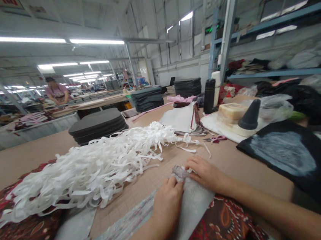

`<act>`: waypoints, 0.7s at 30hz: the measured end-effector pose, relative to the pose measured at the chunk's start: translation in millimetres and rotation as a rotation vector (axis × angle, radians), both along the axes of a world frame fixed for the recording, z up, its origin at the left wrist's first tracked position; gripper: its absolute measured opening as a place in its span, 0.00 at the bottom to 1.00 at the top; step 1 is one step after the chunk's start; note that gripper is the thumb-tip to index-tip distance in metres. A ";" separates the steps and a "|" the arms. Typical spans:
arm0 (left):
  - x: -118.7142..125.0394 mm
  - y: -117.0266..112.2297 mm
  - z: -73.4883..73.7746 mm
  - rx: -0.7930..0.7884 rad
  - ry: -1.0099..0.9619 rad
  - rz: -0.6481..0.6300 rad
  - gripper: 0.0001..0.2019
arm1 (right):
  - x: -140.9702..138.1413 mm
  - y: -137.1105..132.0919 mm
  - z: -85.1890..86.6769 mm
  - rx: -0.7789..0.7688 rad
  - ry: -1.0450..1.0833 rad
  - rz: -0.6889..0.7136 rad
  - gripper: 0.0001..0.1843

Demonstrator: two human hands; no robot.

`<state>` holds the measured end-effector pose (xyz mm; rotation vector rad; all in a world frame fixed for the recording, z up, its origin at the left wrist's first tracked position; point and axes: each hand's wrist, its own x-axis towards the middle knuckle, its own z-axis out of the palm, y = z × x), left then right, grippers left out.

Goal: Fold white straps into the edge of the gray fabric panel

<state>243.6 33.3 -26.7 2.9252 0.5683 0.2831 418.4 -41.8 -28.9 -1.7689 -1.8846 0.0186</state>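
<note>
My left hand (168,200) has its fingers curled and pressed on the near-left side of a small, crumpled grey piece of material (179,172). On the right side of that piece, my right hand (202,172) bends its fingers and thumb around the edge. Under both hands lies a pale translucent sheet (197,197). A bluish-grey patterned strip of fabric (131,228) runs toward me beside my left forearm. Dark red-brown patterned fabric (225,224) lies below my right forearm. My fingertips partly hide the grey piece.
A large heap of white ribbon strips (104,164) spreads across the table (268,166). Beyond it are stacked dark pads (97,123), white sheets (179,118) and small pink-handled scissors (218,139). A black cone (250,116) and black cloth (284,149) lie right. A person (57,93) stands far left.
</note>
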 end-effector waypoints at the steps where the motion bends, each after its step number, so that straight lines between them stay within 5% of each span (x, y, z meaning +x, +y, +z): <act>1: 0.1 -1.1 0.4 0.030 0.025 -0.019 0.11 | -0.2 -2.0 1.1 -0.016 -0.028 0.023 0.07; 12: -1.1 -8.8 1.7 0.216 0.165 -0.095 0.15 | -13.4 -12.6 14.6 -0.243 -0.027 0.107 0.13; 21: -25.6 -9.4 3.9 0.246 0.234 -0.069 0.13 | -20.6 -18.0 16.4 -0.223 -0.179 0.114 0.12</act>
